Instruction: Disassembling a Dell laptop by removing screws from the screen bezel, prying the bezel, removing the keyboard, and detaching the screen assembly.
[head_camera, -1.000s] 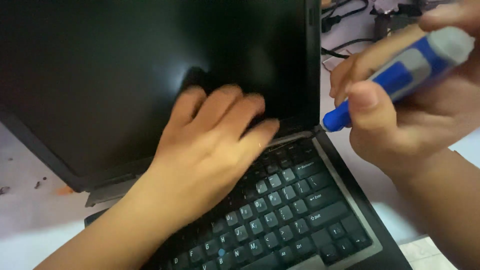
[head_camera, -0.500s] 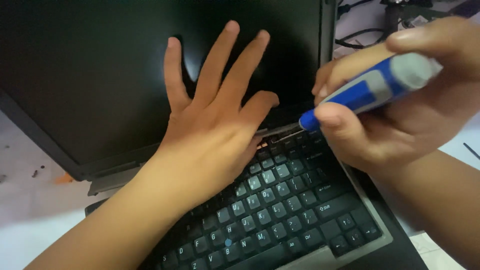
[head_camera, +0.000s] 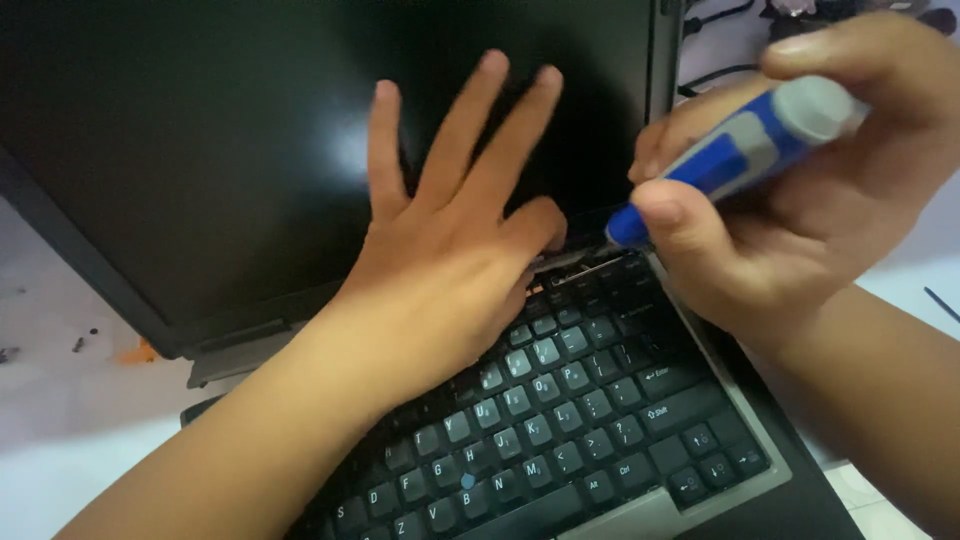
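An open black laptop lies in front of me, its dark screen (head_camera: 200, 150) tilted back and its keyboard (head_camera: 560, 420) angled to the right. My left hand (head_camera: 450, 260) rests over the top of the keyboard, fingers spread against the screen, one finger bent down at the strip above the keys. My right hand (head_camera: 800, 200) grips a blue and grey screwdriver (head_camera: 740, 150). Its tip meets the hinge strip (head_camera: 590, 265) at the keyboard's upper right corner.
The laptop sits on a white table (head_camera: 60, 420). A few small dark screws (head_camera: 85, 340) and an orange scrap (head_camera: 135, 352) lie at the left. Black cables (head_camera: 715, 75) run behind the screen at the upper right.
My left hand has slid up from the keys and spread its fingers against the screen. My right hand has brought the screwdriver down and left to the hinge strip.
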